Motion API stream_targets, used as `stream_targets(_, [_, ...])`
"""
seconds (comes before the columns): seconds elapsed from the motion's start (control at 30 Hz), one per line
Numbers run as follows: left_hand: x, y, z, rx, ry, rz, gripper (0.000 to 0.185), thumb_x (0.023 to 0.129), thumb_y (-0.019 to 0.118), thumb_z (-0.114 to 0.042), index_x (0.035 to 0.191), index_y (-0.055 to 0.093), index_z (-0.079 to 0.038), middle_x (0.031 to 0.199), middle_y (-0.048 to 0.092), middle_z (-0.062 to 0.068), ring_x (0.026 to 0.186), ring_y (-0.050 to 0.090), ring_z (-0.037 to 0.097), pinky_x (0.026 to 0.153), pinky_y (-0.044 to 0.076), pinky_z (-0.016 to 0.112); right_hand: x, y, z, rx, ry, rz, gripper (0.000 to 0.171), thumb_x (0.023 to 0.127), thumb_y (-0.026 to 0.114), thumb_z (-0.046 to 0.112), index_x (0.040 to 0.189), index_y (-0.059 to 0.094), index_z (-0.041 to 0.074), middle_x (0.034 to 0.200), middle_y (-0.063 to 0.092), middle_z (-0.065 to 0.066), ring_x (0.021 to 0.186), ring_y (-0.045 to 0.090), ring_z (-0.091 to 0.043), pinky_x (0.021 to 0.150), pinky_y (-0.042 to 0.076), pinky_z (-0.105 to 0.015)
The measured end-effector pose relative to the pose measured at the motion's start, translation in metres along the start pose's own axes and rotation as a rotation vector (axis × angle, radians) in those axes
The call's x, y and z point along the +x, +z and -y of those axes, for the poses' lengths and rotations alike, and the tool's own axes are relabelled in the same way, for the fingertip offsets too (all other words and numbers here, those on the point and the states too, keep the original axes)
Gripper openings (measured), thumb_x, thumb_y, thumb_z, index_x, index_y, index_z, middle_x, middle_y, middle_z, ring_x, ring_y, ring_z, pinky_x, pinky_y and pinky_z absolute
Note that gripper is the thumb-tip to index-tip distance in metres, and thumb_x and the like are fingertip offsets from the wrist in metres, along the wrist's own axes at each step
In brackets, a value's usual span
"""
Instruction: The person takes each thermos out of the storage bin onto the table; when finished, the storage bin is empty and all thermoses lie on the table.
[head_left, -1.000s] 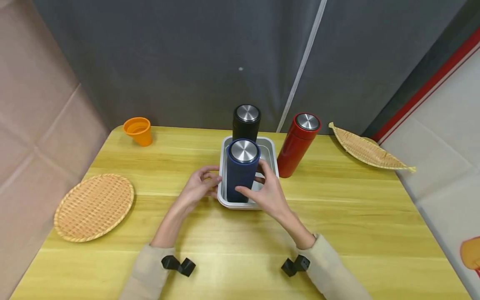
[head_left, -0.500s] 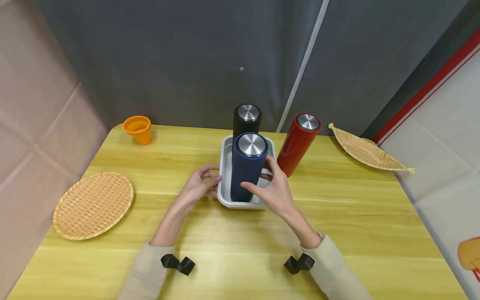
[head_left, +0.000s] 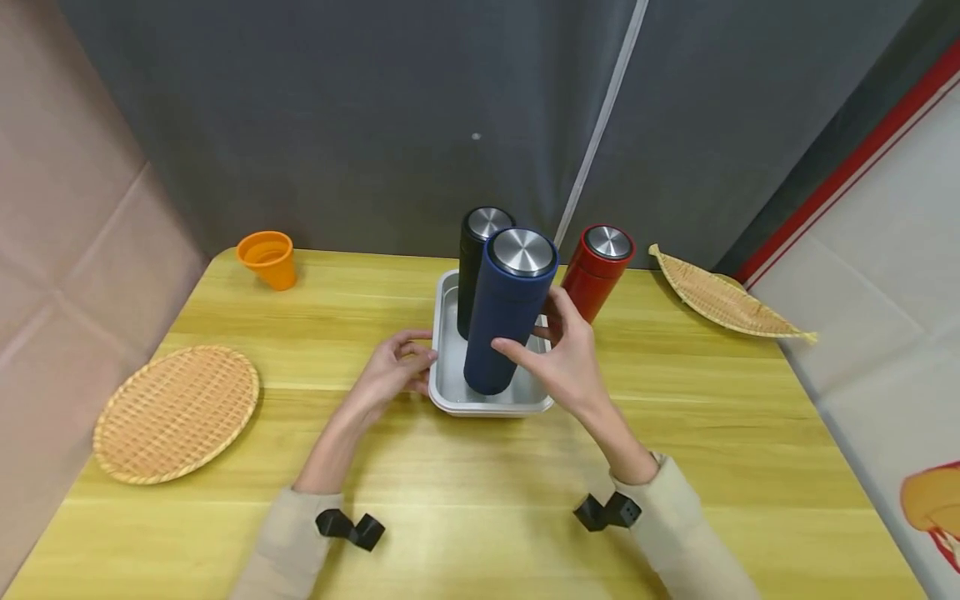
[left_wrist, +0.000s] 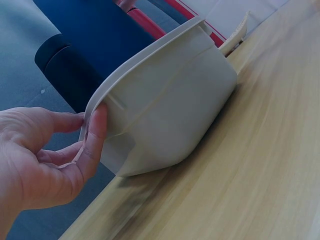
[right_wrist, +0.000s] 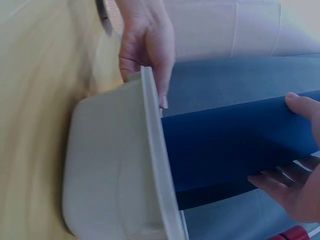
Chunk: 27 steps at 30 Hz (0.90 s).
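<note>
Worktop (head_left: 675,433): grey tub (head_left: 491,410) sits midway between the side edges, nearer the far edge. Blue flask (head_left: 506,321) in right hand, base over tub's near half; true tilt and contact with tub floor not resolvable. Black flask (head_left: 470,279) stands in tub's far half. Step, as judged: blue flask being handled, probably a lift; next move would call for clearing rim. Right hand (head_left: 572,357): thumb on flask's near face, fingers wrapped round right side. Left hand (head_left: 393,367) pinches tub's left rim.

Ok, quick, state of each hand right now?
Left hand: closed, pinching the rim of the grey container.
Right hand: closed, holding the blue bottle.
</note>
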<state>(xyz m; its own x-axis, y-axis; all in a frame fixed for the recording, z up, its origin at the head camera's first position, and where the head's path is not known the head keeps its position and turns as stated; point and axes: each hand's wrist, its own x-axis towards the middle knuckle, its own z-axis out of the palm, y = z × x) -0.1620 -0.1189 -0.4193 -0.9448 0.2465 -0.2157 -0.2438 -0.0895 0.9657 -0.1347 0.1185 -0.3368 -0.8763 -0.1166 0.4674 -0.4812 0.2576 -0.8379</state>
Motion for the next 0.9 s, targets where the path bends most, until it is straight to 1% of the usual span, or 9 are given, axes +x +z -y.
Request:
stream_targets(0.13, [0.0, 0.0, 0.0, 0.002, -0.002, 0.0, 0.044, 0.095, 0.059, -0.003, 0.135, 0.043, 0.003, 0.102, 0.056, 0.017, 0.067, 0.06, 0.018, 0.059, 0.059, 0.029, 0.002, -0.007, 0.005, 0.0, -0.011, -0.016, 0.071, 0.071, 0.083, -0.003, 0.133, 0.048, 0.0, 0.12, 0.06, -0.011, 0.099, 0.061, -0.022, 0.081, 0.058, -0.035])
stream_targets(0.27, [0.0, 0.0, -0.001, 0.017, -0.011, -0.008, 0.043, 0.095, 0.06, -0.004, 0.135, 0.044, 0.001, 0.102, 0.056, 0.016, 0.068, 0.06, 0.02, 0.06, 0.059, 0.03, 0.005, -0.015, 0.008, 0.003, -0.007, -0.04, 0.071, 0.071, 0.083, -0.005, 0.133, 0.048, 0.0, 0.118, 0.061, -0.012, 0.096, 0.061, -0.023, 0.081, 0.057, -0.031])
stream_targets(0.37, [-0.001, 0.0, -0.002, 0.026, -0.017, -0.013, 0.043, 0.095, 0.06, -0.004, 0.135, 0.044, 0.0, 0.103, 0.056, 0.016, 0.07, 0.06, 0.02, 0.061, 0.059, 0.031, 0.006, -0.022, 0.011, -0.013, 0.004, -0.064, 0.069, 0.071, 0.083, -0.004, 0.132, 0.049, 0.0, 0.118, 0.061, -0.011, 0.096, 0.061, -0.022, 0.08, 0.056, -0.028])
stream_targets(0.57, [-0.002, 0.0, -0.002, 0.028, -0.019, -0.008, 0.042, 0.095, 0.06, -0.005, 0.134, 0.045, -0.002, 0.106, 0.055, 0.02, 0.071, 0.061, 0.021, 0.063, 0.06, 0.032, 0.004, -0.037, 0.014, -0.038, 0.024, -0.119, 0.069, 0.071, 0.083, -0.004, 0.132, 0.051, 0.001, 0.118, 0.06, -0.007, 0.098, 0.06, -0.019, 0.078, 0.055, -0.023])
stream_targets(0.67, [-0.002, 0.0, -0.002, 0.03, -0.015, -0.002, 0.043, 0.095, 0.06, -0.005, 0.135, 0.045, -0.002, 0.107, 0.055, 0.02, 0.071, 0.061, 0.021, 0.063, 0.06, 0.032, 0.002, -0.043, 0.015, -0.029, 0.016, -0.139, 0.07, 0.069, 0.082, -0.007, 0.132, 0.052, 0.0, 0.117, 0.06, -0.005, 0.098, 0.06, -0.02, 0.076, 0.056, -0.022])
stream_targets(0.9, [-0.002, 0.0, -0.003, 0.043, -0.019, -0.01, 0.043, 0.095, 0.06, -0.006, 0.135, 0.045, -0.002, 0.109, 0.056, 0.021, 0.073, 0.06, 0.022, 0.062, 0.059, 0.031, -0.001, -0.061, 0.015, -0.058, 0.016, -0.184, 0.07, 0.069, 0.081, -0.011, 0.132, 0.052, -0.001, 0.115, 0.061, 0.0, 0.099, 0.06, -0.018, 0.076, 0.055, -0.02])
